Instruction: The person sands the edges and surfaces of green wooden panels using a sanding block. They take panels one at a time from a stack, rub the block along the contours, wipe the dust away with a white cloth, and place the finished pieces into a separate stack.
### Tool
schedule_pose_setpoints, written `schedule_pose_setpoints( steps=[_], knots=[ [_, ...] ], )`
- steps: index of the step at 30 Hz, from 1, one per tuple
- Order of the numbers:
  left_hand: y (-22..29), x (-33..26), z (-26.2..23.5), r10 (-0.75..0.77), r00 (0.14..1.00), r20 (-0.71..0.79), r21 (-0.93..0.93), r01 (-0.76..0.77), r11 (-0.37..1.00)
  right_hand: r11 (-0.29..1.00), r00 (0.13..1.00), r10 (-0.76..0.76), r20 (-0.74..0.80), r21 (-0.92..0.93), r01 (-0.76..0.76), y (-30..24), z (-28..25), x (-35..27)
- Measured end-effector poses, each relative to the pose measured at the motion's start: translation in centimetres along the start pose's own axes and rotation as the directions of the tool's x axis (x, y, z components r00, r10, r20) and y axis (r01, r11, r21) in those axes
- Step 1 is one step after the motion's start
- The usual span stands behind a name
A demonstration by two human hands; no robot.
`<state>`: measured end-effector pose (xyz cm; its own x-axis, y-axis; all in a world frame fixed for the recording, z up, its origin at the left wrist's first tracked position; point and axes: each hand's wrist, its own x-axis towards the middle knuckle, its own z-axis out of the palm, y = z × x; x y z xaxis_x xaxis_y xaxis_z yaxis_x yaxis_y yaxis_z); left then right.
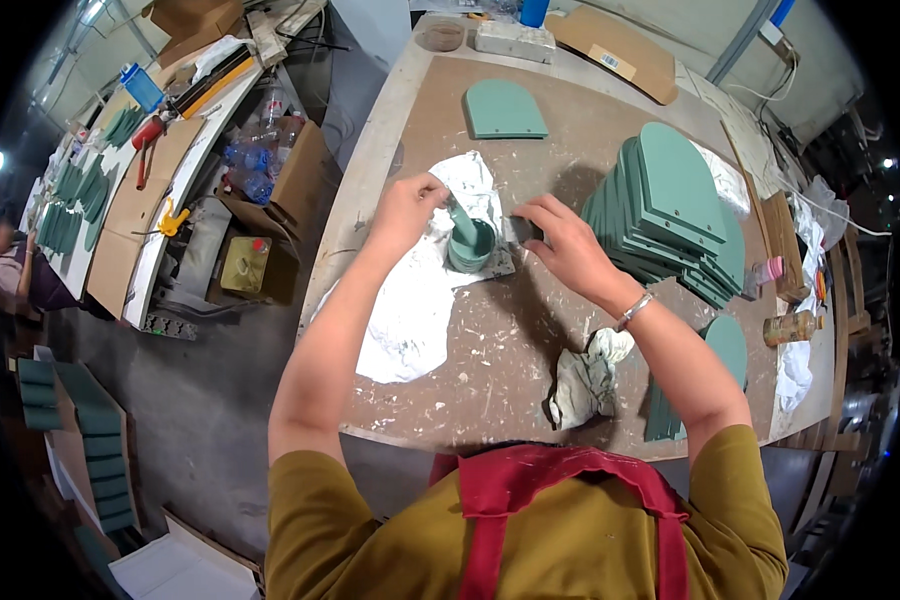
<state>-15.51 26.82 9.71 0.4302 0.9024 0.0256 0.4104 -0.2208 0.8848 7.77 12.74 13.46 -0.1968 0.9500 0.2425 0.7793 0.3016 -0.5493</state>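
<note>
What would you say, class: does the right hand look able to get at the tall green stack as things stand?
Probably yes: the right hand is just left of the stack, with nothing visible blocking the way, though its fingers point away from it.

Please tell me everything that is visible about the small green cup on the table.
The small green cup is round and open-topped, its material unclear. It stands upright, on or against the white cloth. The left hand holds a green flat stick that reaches into it. The right hand is apart from it.
</note>
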Motion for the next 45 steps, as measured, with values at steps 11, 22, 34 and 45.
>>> schedule_pose_setpoints(
  steps=[11,22,34,45],
  knots=[
    [-1.2,1.9,-0.5,0.006,0.994,0.112,-0.155,0.012,0.988,0.835,0.906,-0.419,0.051,-0.371,0.407,0.3,2.7,3.3],
    [-1.4,0.7,-0.7,-0.05,0.997,0.061,-0.148,0.058,0.987,0.853,0.937,-0.334,0.101,-0.391,0.346,0.5,2.8,2.7],
    [1.0,-5.6,0.4,0.342,0.931,-0.124,0.144,-0.324,0.935,0.388,0.775,0.424,0.468,0.679,-0.623,1.2,3.0,2.5],
    [0.3,-5.4,2.3,0.548,0.813,-0.2,0.332,-0.47,0.818,0.617,0.793,0.442,0.42,0.498,-0.609,0.0,3.5,2.4]
  ],
)
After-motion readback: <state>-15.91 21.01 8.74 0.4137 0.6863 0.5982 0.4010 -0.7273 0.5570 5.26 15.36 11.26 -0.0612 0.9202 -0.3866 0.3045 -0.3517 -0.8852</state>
